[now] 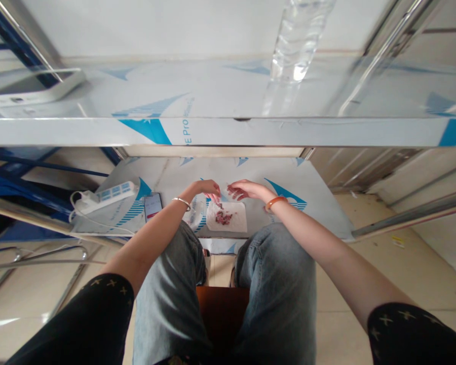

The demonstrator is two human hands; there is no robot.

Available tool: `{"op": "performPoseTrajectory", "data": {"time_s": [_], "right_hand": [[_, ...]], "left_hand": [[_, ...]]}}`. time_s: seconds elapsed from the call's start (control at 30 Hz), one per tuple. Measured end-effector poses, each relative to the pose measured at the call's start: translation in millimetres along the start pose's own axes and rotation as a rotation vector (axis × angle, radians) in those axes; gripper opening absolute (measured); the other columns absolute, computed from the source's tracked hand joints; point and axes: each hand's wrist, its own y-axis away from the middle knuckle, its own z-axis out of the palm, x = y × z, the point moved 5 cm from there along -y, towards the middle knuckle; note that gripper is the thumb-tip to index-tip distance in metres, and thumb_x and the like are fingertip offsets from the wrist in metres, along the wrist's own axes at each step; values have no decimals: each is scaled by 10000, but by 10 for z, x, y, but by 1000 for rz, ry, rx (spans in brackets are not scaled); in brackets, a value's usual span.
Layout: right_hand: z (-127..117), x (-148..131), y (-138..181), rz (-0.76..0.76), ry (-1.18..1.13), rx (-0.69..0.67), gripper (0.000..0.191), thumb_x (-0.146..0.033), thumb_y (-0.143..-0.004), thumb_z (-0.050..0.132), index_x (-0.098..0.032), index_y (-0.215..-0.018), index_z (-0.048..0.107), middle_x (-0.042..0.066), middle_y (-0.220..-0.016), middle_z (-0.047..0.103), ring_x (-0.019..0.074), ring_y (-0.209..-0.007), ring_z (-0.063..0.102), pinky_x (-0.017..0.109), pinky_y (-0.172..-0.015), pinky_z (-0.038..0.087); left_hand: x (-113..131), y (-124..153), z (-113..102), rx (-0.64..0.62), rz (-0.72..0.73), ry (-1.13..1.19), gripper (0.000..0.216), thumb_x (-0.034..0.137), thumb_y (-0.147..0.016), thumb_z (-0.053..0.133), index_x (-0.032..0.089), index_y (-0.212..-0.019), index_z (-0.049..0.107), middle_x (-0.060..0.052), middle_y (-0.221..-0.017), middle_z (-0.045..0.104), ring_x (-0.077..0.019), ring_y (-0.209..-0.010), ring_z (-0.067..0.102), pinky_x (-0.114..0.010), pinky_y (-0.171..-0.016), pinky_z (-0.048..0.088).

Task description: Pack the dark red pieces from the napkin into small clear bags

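My left hand [208, 189] and my right hand [242, 190] reach down to a low steel shelf [311, 213] between my knees. Both hover just above a white sheet [233, 217] with a small heap of reddish-brown bits [223, 218] on it. The fingertips of each hand are pinched together over the far edge of the sheet; whatever is between them is too small to make out. A silver bangle is on my left wrist and an orange band on my right.
A phone [152, 205] and a white power strip [105, 196] with its cord lie on the shelf to the left. Above, a steel tabletop [213, 101] carries a clear plastic bottle [296, 40] and a white tablet-like device [34, 88]. Blue metal bars stand at the left.
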Motion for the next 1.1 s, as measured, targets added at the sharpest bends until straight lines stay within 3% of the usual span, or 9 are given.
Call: {"op": "performPoseTrajectory", "data": {"time_s": [0.17, 0.3, 0.4, 0.53, 0.63, 1.1], "right_hand": [[-46, 76, -5, 17, 12, -83, 109, -132, -873, 602, -115, -937, 689, 86, -903, 733, 119, -682, 679, 222, -694, 551], [-6, 103, -26, 34, 13, -118, 94, -122, -846, 644, -100, -922, 696, 106, -927, 738, 140, -742, 701, 232, -725, 557], [10, 60, -48, -14, -14, -59, 83, -130, -852, 649, -93, -909, 697, 112, -909, 739, 130, -694, 697, 219, -692, 557], [6, 4, -53, -51, -26, 60, 92, -151, -895, 617, -89, -907, 683, 108, -868, 736, 116, -625, 679, 205, -628, 551], [27, -9, -49, -47, -3, 57, 131, -180, -927, 585, -88, -905, 676, 100, -800, 728, 125, -619, 681, 194, -597, 538], [174, -132, 74, -2, 11, -12, 147, -177, -963, 498, -137, -912, 631, 66, -814, 714, 124, -643, 674, 203, -615, 536]], "left_hand": [[-6, 87, -75, 80, -25, -23, 199, 210, -752, 594, 166, -908, 708, -28, -727, 746, -173, -791, 691, -209, -671, 471], [98, 91, -205, 332, -29, -226, 212, 162, -772, 562, 138, -890, 737, -69, -868, 756, -187, -879, 681, -209, -722, 465], [162, 82, -260, 474, -29, -327, 216, 233, -828, 565, 111, -847, 742, -111, -907, 748, -218, -928, 668, -230, -755, 469], [210, 49, -164, 354, 109, -34, 317, 366, -882, 561, 99, -835, 723, -102, -905, 747, -177, -840, 677, -219, -736, 493], [210, 36, -79, 227, 140, 165, 325, 408, -861, 610, 103, -802, 705, -94, -868, 746, -162, -795, 679, -225, -727, 509], [152, 26, -59, 112, 118, 290, 250, 356, -707, 772, 138, -818, 718, -69, -800, 749, -176, -783, 700, -261, -738, 536]]}}
